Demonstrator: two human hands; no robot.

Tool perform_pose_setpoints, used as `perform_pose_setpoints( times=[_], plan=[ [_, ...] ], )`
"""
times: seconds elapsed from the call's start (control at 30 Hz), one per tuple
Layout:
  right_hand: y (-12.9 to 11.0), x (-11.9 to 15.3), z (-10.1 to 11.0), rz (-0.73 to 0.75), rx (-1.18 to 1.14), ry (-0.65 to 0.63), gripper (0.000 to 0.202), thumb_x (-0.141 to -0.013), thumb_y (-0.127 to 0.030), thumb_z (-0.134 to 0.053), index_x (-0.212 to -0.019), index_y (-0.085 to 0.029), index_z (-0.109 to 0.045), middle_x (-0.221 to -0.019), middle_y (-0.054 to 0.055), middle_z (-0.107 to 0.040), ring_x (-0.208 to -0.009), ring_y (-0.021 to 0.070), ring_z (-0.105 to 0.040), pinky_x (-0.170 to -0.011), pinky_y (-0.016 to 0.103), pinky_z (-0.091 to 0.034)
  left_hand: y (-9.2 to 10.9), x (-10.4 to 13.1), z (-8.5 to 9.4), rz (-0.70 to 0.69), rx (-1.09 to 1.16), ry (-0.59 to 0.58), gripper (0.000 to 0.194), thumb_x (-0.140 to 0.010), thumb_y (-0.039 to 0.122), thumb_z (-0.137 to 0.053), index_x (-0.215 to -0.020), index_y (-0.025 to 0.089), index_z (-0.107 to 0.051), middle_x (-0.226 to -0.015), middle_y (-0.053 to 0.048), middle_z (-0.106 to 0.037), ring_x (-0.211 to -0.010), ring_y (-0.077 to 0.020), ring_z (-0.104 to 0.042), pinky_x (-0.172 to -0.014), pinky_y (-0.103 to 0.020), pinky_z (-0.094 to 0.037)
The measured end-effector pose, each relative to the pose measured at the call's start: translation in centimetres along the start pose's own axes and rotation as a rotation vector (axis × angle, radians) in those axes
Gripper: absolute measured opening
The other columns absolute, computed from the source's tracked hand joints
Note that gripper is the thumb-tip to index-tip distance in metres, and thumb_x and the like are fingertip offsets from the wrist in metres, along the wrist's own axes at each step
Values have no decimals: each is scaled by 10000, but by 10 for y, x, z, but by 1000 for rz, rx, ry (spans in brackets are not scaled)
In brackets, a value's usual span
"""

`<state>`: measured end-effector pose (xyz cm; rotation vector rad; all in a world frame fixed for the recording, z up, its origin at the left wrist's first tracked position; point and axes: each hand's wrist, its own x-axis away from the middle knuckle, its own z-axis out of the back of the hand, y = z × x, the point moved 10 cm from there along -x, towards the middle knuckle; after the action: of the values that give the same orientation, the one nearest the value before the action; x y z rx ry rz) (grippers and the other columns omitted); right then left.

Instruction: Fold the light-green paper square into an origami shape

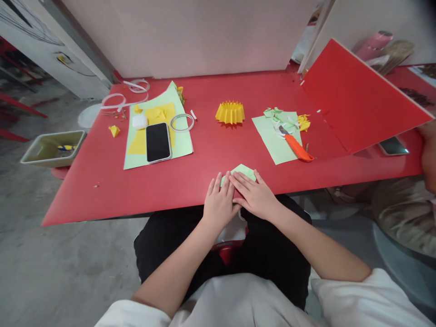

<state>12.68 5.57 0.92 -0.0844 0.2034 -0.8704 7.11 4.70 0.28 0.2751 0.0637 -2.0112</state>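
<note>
A light green folded paper (242, 170) lies at the table's near edge, its pointed top showing past my fingers. My left hand (220, 200) rests flat on its left side, fingers stretched out. From the right, my right hand (254, 195) lies across it, fingers extended and their tips meeting those of the left. Both palms hide the paper's lower part. Farther back, a yellow pleated paper piece (230, 112) stands on the red table (204, 150).
At left, a black-screened phone (158, 142), a white case (139, 121) and a tape roll (182, 122) lie on green and yellow sheets. An orange cutter (297, 147) and paper scraps (281, 119) sit on a green sheet at right. A red board (357, 100) stands tilted; another person sits beyond.
</note>
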Motion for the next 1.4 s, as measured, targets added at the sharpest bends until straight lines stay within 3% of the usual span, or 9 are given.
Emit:
perform_pose_setpoints(
  times=[0.13,0.33,0.53,0.77,1.07,1.23,1.33,1.4],
  plan=[
    [12,3,-2,-19,24,-18,610,-923,-497,-262,-1425,-155,-211,-1435,82,-365,-1345,217,-310,-1100,558,-166,0,-1,1,-2,-3,-19,691,-844,509,-413,-1375,72,-349,-1442,-132,-362,-1338,-331,-287,-1075,-468,-262],
    [9,2,1,-50,20,-10,613,-923,-513,-233,-1421,-155,-218,-1441,74,-351,-1344,222,-310,-1092,602,-114,-1,-1,2,5,16,-12,646,-844,429,-439,-1372,68,-351,-1438,-126,-371,-1336,-318,-298,-1084,-449,-253],
    [8,0,4,-89,22,8,624,-913,-535,-245,-1397,-146,-300,-1433,90,-368,-1330,227,-337,-1102,560,-149,-3,1,6,14,68,50,633,-839,397,-443,-1356,42,-352,-1418,-177,-383,-1337,-290,-312,-1076,-440,-270],
    [11,-4,10,-86,41,40,547,-929,-493,-259,-1360,-177,-376,-1386,85,-446,-1282,232,-406,-1094,607,-79,-5,0,5,21,73,52,647,-843,452,-448,-1342,49,-370,-1405,-184,-401,-1324,-292,-338,-1071,-439,-279],
    [53,3,16,-213,73,32,389,-929,-417,-343,-1277,-326,-489,-1427,72,-396,-1322,274,-344,-1030,646,-194,-2,-2,2,17,47,24,693,-856,517,-420,-1348,32,-364,-1422,-184,-375,-1323,-313,-328,-1073,-450,-276],
    [75,10,32,-325,90,159,380,-918,-413,-375,-1218,-268,-558,-1411,101,-412,-1304,308,-367,-1009,699,-159,-1,-1,1,21,22,-8,715,-853,525,-419,-1362,29,-344,-1435,-179,-355,-1332,-314,-309,-1086,-443,-254],
    [63,7,44,-273,16,298,391,-932,-322,-358,-1263,-195,-523,-1362,108,-475,-1285,250,-410,-1076,565,-239,-1,-1,0,21,3,-19,723,-857,528,-404,-1374,28,-326,-1444,-177,-339,-1336,-314,-301,-1091,-438,-241],
    [42,-1,40,-151,-61,306,403,-935,-252,-332,-1283,-143,-503,-1336,112,-504,-1282,207,-418,-1079,433,-323,-1,-1,-1,19,-1,-23,719,-864,528,-382,-1380,31,-317,-1448,-177,-332,-1340,-310,-295,-1095,-436,-232]
  ],
)
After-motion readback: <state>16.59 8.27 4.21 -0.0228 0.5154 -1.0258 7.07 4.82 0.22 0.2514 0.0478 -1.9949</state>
